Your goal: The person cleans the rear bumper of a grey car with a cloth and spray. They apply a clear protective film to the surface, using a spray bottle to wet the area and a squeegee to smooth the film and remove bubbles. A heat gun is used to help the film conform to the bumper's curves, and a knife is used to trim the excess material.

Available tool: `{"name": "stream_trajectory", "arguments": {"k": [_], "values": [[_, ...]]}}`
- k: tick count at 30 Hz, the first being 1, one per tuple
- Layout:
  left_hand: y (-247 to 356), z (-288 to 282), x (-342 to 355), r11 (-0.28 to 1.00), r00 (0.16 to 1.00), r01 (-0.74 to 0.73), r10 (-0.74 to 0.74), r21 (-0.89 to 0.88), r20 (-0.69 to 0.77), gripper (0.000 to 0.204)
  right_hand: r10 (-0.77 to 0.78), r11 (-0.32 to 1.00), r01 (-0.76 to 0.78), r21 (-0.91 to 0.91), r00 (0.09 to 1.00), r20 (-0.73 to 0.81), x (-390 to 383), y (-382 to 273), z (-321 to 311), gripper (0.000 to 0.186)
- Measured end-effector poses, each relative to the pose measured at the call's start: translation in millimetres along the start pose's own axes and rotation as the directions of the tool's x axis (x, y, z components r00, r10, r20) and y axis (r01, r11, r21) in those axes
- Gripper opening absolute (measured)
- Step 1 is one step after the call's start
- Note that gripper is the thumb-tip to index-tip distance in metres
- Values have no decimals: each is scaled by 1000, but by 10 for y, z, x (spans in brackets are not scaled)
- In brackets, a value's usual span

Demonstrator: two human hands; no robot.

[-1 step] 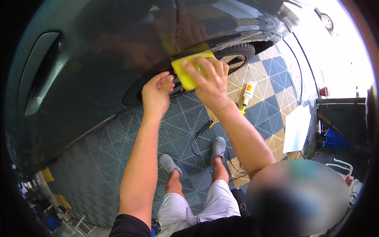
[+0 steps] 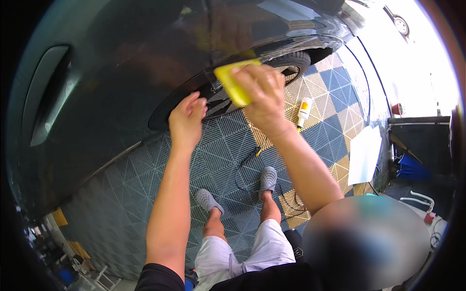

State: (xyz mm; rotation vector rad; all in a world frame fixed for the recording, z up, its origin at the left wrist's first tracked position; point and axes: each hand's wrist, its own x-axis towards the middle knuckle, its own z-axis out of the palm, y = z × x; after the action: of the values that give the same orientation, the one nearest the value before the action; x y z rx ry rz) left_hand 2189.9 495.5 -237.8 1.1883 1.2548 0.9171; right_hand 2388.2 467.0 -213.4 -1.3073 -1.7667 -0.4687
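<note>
Grey shoes (image 2: pixel 238 191) planted on tiled floor (image 2: pixel 145 194) – stance close to car.
L hand (image 2: pixel 187 119) flat w/ fingers loose, holding nothing, bracing on dark car panel (image 2: pixel 121 82).
R hand (image 2: pixel 259 92) clamped on yellow sponge (image 2: pixel 232 83), pressed to panel's lower edge by wheel arch – bottle (image 2: pixel 304 110) stands on floor beyond.

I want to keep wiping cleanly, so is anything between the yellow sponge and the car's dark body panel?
Nothing visible: the right hand presses the yellow sponge straight onto the dark body panel; the left hand rests beside it.
</note>
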Motion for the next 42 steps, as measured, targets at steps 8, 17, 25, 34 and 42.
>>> {"name": "stream_trajectory", "arguments": {"k": [8,17,25,34,42], "values": [[-894,-1046,-1250,865,866,500,-501,36,11,34,780,594,-790,152,520,-350,621,1616,-794,32],[-1103,-1394,-2012,720,835,462,-550,517,20,35,314,923,-261,284,936,-160,-85,-279,158,38],[-1173,-1300,-2280,716,858,375,-509,589,71,38,304,902,-420,-102,783,-543,1115,570,-494,36],[-451,-1258,-2338,621,866,396,-497,677,-51,39,534,752,-491,440,845,30,201,-608,-182,50],[-588,-897,-2607,613,844,310,-529,726,86,39,417,886,-463,3,795,-441,886,877,-651,45]]}}
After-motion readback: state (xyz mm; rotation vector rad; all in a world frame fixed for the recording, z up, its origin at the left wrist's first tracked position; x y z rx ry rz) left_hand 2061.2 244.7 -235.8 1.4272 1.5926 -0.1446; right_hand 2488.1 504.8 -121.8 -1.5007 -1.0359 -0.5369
